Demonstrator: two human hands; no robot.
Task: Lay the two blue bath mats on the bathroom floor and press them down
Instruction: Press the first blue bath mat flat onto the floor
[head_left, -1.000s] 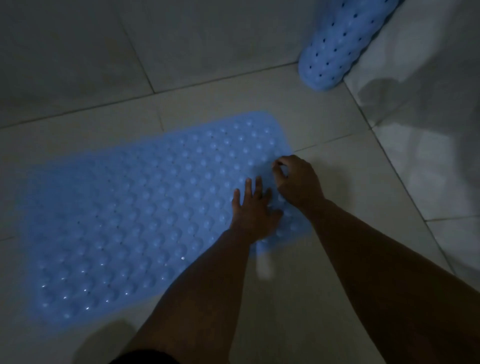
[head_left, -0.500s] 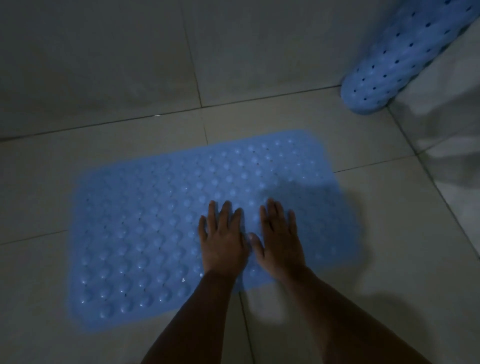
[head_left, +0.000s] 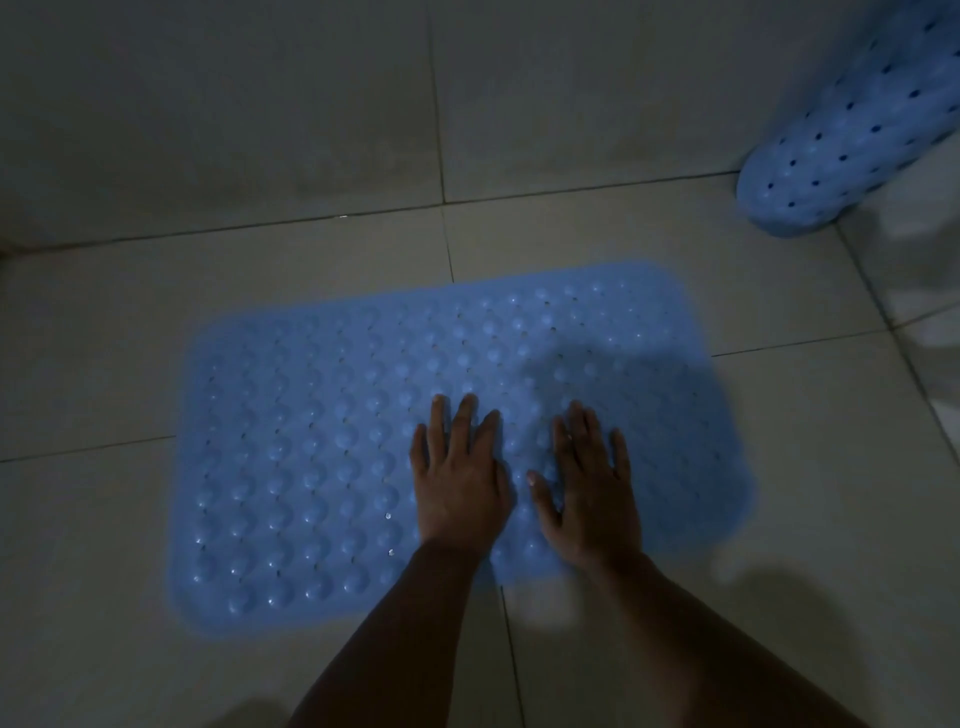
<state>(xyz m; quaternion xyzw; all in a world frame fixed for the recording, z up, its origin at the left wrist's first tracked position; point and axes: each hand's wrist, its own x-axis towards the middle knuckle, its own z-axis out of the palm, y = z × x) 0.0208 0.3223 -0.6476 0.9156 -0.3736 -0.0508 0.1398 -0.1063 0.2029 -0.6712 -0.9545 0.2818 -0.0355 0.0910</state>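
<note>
A dim bathroom floor (head_left: 779, 519) of pale tiles is seen from above, with a tiled wall (head_left: 260, 104) behind it. A flat blue bath mat (head_left: 311, 441), rectangular with rounded corners and covered in raised bumps and small holes, is spread across the middle of the floor; its long axis runs left to right, tilted slightly so the right end sits farther from the wall. Beyond the mat's far right corner, well apart from it, a second blue mat (head_left: 841, 145) is seen rolled up, leaning in the corner and not yet laid. On the flat mat, near its front edge and right of centre, the left hand (head_left: 460, 483) and right hand (head_left: 592, 493) are laid palm down, side by side, fingers straight and spread; nothing is held. Pressing is likely best done with flat palms, worked outward from the centre toward each short end.
</note>
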